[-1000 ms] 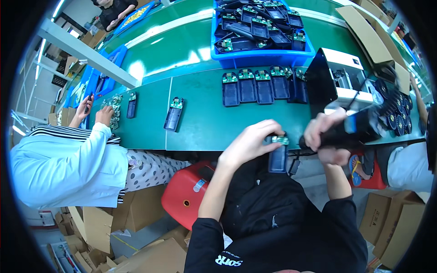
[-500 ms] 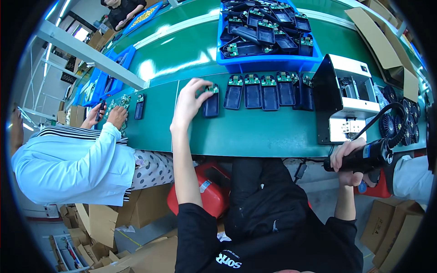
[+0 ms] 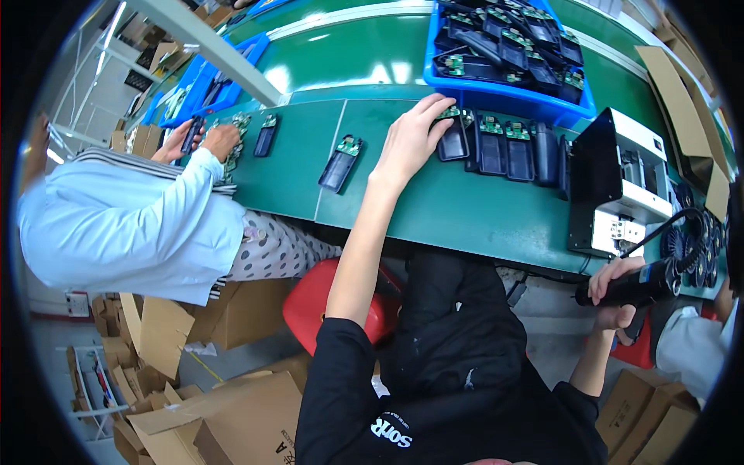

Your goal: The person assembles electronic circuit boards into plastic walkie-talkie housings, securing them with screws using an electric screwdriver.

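My left hand (image 3: 411, 143) has its thumb and fingers closed around the upper end of a dark plastic housing (image 3: 452, 146) with a green circuit board, at the left end of a row. Several like housings (image 3: 520, 155) stand beside it to the right, some overlapping. A single housing (image 3: 339, 164) with a board lies tilted on the table, left of my forearm. In my right hand (image 3: 612, 288) is a thick black cylindrical power screwdriver (image 3: 639, 284) with a coiled cable, held at the table's front edge; its tip is hard to make out.
A blue bin (image 3: 508, 94) heaped with housings stands behind the row. To the right are a black-and-white machine (image 3: 620, 186) and black round fan-like parts (image 3: 697, 240). At left, a co-worker (image 3: 147, 213) handles a dark part beside loose circuit boards (image 3: 236, 139).
My left hand has let go of one housing, which now lies tilted to the left, and has moved right onto another in the row. The view has shifted; my right hand keeps the screwdriver.
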The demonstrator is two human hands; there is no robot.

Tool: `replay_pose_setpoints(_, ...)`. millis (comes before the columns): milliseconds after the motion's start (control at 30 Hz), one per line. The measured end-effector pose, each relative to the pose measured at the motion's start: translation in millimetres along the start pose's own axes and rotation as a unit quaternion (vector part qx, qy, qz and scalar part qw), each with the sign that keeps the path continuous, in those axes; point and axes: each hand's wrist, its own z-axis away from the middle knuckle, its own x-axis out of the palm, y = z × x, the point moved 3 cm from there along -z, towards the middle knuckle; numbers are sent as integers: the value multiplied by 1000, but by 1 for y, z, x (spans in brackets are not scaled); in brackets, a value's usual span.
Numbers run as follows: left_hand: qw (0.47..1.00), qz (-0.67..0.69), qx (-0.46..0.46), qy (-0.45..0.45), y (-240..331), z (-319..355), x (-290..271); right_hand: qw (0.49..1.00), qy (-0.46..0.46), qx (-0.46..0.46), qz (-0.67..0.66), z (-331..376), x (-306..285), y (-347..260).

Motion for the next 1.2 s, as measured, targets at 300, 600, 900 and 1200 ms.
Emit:
replay_pose_setpoints(300, 994, -68, -25, -80, -32, 30, -93, 999, 27, -13, 15, -2, -17, -3)
replay_pose_setpoints(600, 973, -13, -149, -175, -58, 70, -122, 994, 34, -103, -1, -20, -21, -47)
replay_pose_setpoints(900, 986, -1, -45, -161, 12, 77, -70, 972, 122, -195, 47, -67, -16, -87)
replay_pose_setpoints(1200, 985, 69, -13, -157, 58, 77, -23, 967, 139, -189, 94, -77, -20, -73)
